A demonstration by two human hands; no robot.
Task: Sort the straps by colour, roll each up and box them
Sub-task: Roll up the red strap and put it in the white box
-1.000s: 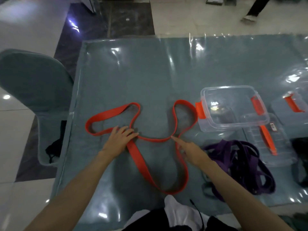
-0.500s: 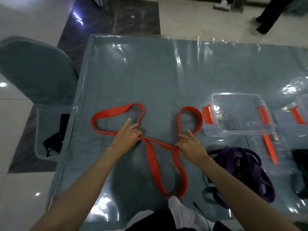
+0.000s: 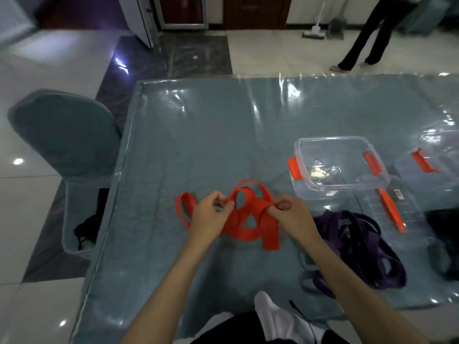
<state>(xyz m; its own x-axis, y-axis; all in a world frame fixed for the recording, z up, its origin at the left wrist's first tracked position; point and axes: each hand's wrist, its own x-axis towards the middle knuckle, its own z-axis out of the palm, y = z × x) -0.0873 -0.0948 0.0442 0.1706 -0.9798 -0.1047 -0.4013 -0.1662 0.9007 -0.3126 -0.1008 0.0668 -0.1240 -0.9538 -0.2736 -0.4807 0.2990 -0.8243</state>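
Note:
A red strap (image 3: pixel 248 220) is bunched into several loops in the middle of the table. My left hand (image 3: pixel 211 217) pinches it on the left side, and one loop sticks out past that hand. My right hand (image 3: pixel 293 217) grips the strap's right side with curled fingers. A heap of purple straps (image 3: pixel 360 244) lies just right of my right forearm. Beyond it stands a clear plastic box (image 3: pixel 337 165) with orange clips, holding no straps.
A clear lid (image 3: pixel 392 207) with an orange strip lies right of the box, and a second clear box (image 3: pixel 427 170) sits at the far right. A grey chair (image 3: pixel 67 140) stands left of the table (image 3: pixel 198 132). A person's legs (image 3: pixel 367 38) are on the floor beyond.
The red strap was spread flat in wide loops; both hands have gathered it into a tight bunch and now hold it. The view has tilted up.

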